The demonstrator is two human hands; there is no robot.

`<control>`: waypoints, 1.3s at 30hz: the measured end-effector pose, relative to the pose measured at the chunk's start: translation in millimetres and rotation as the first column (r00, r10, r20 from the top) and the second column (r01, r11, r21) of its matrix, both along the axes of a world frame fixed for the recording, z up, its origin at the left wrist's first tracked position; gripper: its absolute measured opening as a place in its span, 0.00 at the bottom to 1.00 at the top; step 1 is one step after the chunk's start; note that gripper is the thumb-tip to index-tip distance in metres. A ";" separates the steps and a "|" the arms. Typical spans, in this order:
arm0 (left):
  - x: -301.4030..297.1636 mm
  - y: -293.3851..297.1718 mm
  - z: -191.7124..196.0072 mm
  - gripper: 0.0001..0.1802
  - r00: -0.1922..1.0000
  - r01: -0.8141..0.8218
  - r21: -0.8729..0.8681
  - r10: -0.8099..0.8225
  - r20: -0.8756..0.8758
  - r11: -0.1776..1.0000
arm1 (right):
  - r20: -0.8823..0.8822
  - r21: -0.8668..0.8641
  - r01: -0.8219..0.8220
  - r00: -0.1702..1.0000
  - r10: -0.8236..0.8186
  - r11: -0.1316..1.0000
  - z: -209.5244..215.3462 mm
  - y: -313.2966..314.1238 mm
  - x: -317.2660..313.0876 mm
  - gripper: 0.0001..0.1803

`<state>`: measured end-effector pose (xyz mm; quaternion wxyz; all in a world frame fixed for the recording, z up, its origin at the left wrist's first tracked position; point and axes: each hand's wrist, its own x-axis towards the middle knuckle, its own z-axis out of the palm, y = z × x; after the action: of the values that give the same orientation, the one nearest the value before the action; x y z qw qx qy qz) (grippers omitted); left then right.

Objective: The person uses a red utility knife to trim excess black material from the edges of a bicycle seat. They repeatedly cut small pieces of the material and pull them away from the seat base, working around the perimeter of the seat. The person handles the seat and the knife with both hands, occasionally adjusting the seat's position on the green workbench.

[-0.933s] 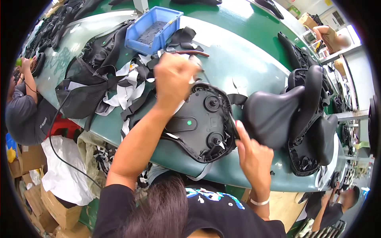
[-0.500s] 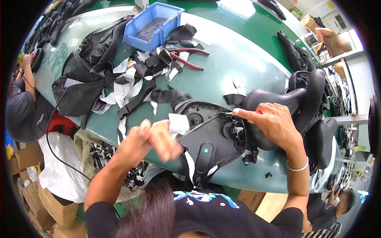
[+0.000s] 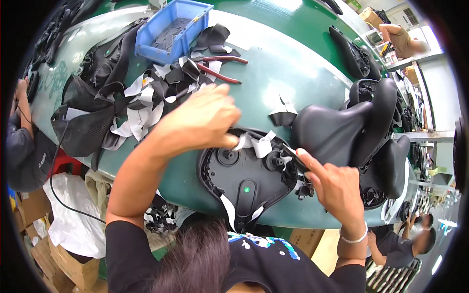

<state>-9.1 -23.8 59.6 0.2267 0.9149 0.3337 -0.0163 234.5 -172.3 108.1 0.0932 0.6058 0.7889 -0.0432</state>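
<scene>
Seat (image 3: 264,179) underside up on desk (image 3: 185,173), at near edge, between both hands. Left hand (image 3: 211,119) closed on white strip (image 3: 264,146) at seat's far rim. Right hand (image 3: 336,188) grips slim dark tool (image 3: 298,161), its tip at right rim. Scraps (image 3: 146,110) and blue bin (image 3: 155,53) lie beyond, left.

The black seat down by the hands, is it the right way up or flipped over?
Flipped over: the black seat has its underside facing up, showing two round posts and a green sticker.
</scene>
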 end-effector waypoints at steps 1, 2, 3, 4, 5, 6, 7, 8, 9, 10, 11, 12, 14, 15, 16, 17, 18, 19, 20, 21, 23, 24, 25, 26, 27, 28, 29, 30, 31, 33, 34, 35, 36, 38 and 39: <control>4.6 1.4 -7.1 0.11 0.999 0.031 0.073 -0.033 0.025 0.997 | -0.011 -0.009 -0.026 1.000 0.026 1.000 2.2 9.7 1.4 0.31; 3.0 3.9 -14.5 0.12 0.976 0.063 -0.071 -0.046 0.212 0.995 | -0.066 -0.027 -0.065 0.996 0.063 0.998 4.4 19.5 6.8 0.30; 1.8 3.9 -25.7 0.13 0.920 0.122 -0.207 -0.033 0.390 0.971 | -0.119 -0.052 -0.107 0.988 0.101 0.993 4.4 29.2 11.4 0.29; 4.1 -0.5 -46.1 0.14 0.640 0.287 -0.284 0.038 0.768 0.915 | -0.196 -0.072 -0.147 0.972 0.130 0.986 3.7 40.2 17.2 0.29; 8.0 -7.8 -39.7 0.14 0.595 0.335 -0.446 0.181 0.783 0.830 | -0.272 -0.101 -0.179 0.951 0.146 0.979 -0.4 47.0 22.0 0.29; 10.0 -16.0 -33.0 0.14 0.547 0.377 -0.585 0.337 0.766 0.718 | -0.278 -0.059 -0.215 0.941 0.191 0.975 -5.4 48.9 22.0 0.27; 10.0 -19.4 -23.8 0.14 0.570 0.336 -0.726 0.484 0.664 0.600 | -0.208 -0.064 -0.213 0.958 0.196 0.975 -6.6 45.3 18.4 0.28; 15.8 -19.9 -23.7 0.14 0.378 0.296 -0.731 0.627 0.681 0.615 | -0.131 -0.067 -0.210 0.971 0.200 0.975 -6.0 37.0 10.7 0.30; 20.2 -19.8 -22.6 0.14 0.163 0.249 -0.739 0.725 0.669 0.626 | -0.057 -0.064 -0.209 0.977 0.205 0.976 -5.0 28.4 4.8 0.32; 20.3 -11.8 -25.9 0.12 -0.027 0.361 -0.693 0.750 0.661 0.624 | 0.007 -0.060 -0.215 0.976 0.215 0.975 -3.7 19.5 1.2 0.34; 17.4 -9.2 -13.6 0.13 -0.159 0.085 -0.682 0.685 0.711 0.727 | 0.056 -0.033 -0.191 0.980 0.192 0.981 -5.9 8.5 2.2 0.34; 11.2 -4.2 -11.9 0.12 -0.302 0.086 -0.620 0.613 0.730 0.780 | 0.050 -0.037 -0.150 0.987 0.152 0.988 -7.5 -2.3 1.6 0.34; -14.3 -4.3 12.4 0.10 -0.383 -0.160 -0.521 0.434 0.816 0.838 | 0.025 -0.009 -0.067 0.997 0.067 0.998 -11.8 -24.8 1.6 0.33; -44.6 -1.7 30.2 0.10 -0.345 -0.244 -0.421 0.328 0.879 0.874 | 0.015 0.016 -0.035 0.999 0.035 0.999 -12.7 -29.9 1.8 0.33; -79.5 -0.2 49.0 0.10 -0.225 -0.327 -0.341 0.278 0.934 0.881 | 0.001 0.035 -0.012 1.000 0.012 0.999 -13.2 -35.6 1.0 0.33; -97.7 4.0 72.0 0.11 0.037 -0.399 -0.251 0.289 0.956 0.882 | 0.002 0.065 0.031 0.999 -0.032 0.997 -13.6 -39.6 -0.1 0.33; -97.5 0.8 70.4 0.11 0.344 -0.465 -0.102 0.286 0.894 0.879 | -0.016 0.039 0.041 0.999 -0.040 0.998 -15.5 -36.5 0.7 0.33; -73.4 -10.5 40.7 0.13 0.539 -0.528 0.104 0.238 0.808 0.843 | -0.057 0.003 0.041 0.998 -0.040 0.999 -14.3 -31.6 2.6 0.32; -40.6 -27.1 22.9 0.16 0.699 -0.552 0.333 0.207 0.684 0.765 | -0.107 -0.028 0.022 0.994 -0.025 0.999 -12.1 -23.9 5.7 0.31; -42.5 -31.2 13.8 0.21 0.796 -0.479 0.436 0.168 0.582 0.762 | -0.160 -0.051 0.004 0.987 -0.013 0.999 -9.7 -18.4 10.3 0.31; -55.8 -63.9 21.7 0.28 0.917 -0.392 -0.254 0.399 -0.026 0.884 | -0.257 -0.059 0.019 0.966 -0.034 0.998 -13.1 -17.0 19.7 0.29; -62.7 -77.0 9.7 0.36 0.939 -0.342 -0.298 0.333 -0.083 0.891 | -0.294 -0.056 0.013 0.955 -0.028 0.998 -14.3 -15.8 22.1 0.29; -66.6 -90.7 -10.1 0.45 0.954 -0.297 -0.346 0.264 -0.139 0.890 | -0.331 -0.054 0.004 0.943 -0.021 0.999 -15.9 -14.4 23.2 0.29; -65.0 -105.0 -25.1 0.43 0.932 -0.363 -0.313 0.335 -0.141 0.878 | -0.359 -0.063 0.002 0.933 -0.025 0.998 -16.2 -12.5 23.7 0.29; -61.4 -119.9 -38.8 0.40 0.905 -0.426 -0.280 0.403 -0.140 0.860 | -0.386 -0.073 0.002 0.922 -0.030 0.997 -16.6 -10.8 24.8 0.29; -54.4 -135.8 -48.9 0.36 0.705 -0.528 -0.593 0.703 0.093 0.608 | -0.421 -0.071 -0.003 0.906 -0.028 0.997 -18.3 -5.6 26.0 0.29; -44.4 -151.2 -55.7 0.34 0.349 -0.403 -0.860 0.921 0.171 0.312 | -0.433 -0.089 0.008 0.900 -0.046 0.996 -20.9 -0.8 26.7 0.29; -31.1 -158.2 -57.3 0.38 0.205 -0.228 -0.927 0.946 0.253 0.297 | -0.444 -0.108 0.019 0.893 -0.065 0.994 -23.9 5.4 27.8 0.29; -17.6 -154.7 -56.2 0.44 0.217 -0.296 -0.853 0.900 0.378 0.429 | -0.447 -0.131 0.035 0.890 -0.091 0.991 -27.1 9.2 29.6 0.28; 4.2 -122.8 -44.6 0.43 0.011 -0.132 -0.837 0.845 0.534 0.531 | -0.400 -0.030 0.082 0.912 -0.087 0.996 -44.1 7.3 28.6 0.32; 6.4 -110.4 -42.3 0.42 0.032 -0.184 -0.808 0.825 0.565 0.560 | -0.345 0.061 0.102 0.936 -0.075 0.993 -57.8 -0.3 24.7 0.33; 8.8 -102.4 -40.2 0.42 0.056 -0.237 -0.773 0.803 0.593 0.588 | -0.290 0.150 0.118 0.954 -0.070 0.982 -69.4 -8.6 21.6 0.34; 10.3 -104.2 -39.2 0.41 0.116 -0.307 -0.705 0.760 0.639 0.639 | -0.292 0.163 0.156 0.951 -0.103 0.974 -79.6 -21.9 17.0 0.37; 18.7 -115.5 -35.7 0.41 0.071 -0.289 -0.719 0.764 0.642 0.632 | -0.387 0.169 0.247 0.907 -0.166 0.954 -95.8 -45.8 6.2 0.38; 22.5 -121.5 -28.0 0.41 0.034 -0.249 -0.786 0.816 0.577 0.567 | -0.432 0.157 0.299 0.878 -0.207 0.941 -99.5 -54.9 -2.4 0.38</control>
<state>13.5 -145.3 31.6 0.5771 0.4393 0.4520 0.5193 232.2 -227.1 8.7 -0.1480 0.6881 0.7042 -0.0937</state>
